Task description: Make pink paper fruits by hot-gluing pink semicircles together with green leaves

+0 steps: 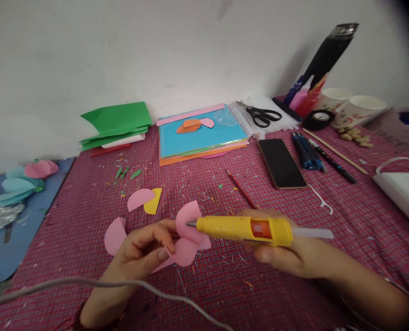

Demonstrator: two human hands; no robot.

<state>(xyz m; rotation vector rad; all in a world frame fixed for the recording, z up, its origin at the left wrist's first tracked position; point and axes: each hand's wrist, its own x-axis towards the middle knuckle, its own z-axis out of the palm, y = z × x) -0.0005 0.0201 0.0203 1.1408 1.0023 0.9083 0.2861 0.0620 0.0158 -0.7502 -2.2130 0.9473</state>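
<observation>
Between the thumb and fingers of my left hand [142, 250] is a pink paper piece [185, 250] made of several folded, rounded petals. My right hand [280, 257] is wrapped around a yellow hot glue gun [235, 228], its nozzle pointing left at the upper petal. Whether the tip touches the paper I cannot tell. A clear glue stick [313, 233] sticks out of the gun's rear. Left of my left hand lie more folded pink half-circles [114, 236]. Just beyond are a pink half-circle [140, 199] and a yellow paper piece [153, 202].
A grey cord [159, 291] crosses the front. Coloured sheets [190, 142], green paper [118, 120] and black scissors [261, 115] lie along the wall. At right are a phone [282, 163], pens [306, 151], and paper cups [361, 110]. Paper flowers [21, 184] lie at far left.
</observation>
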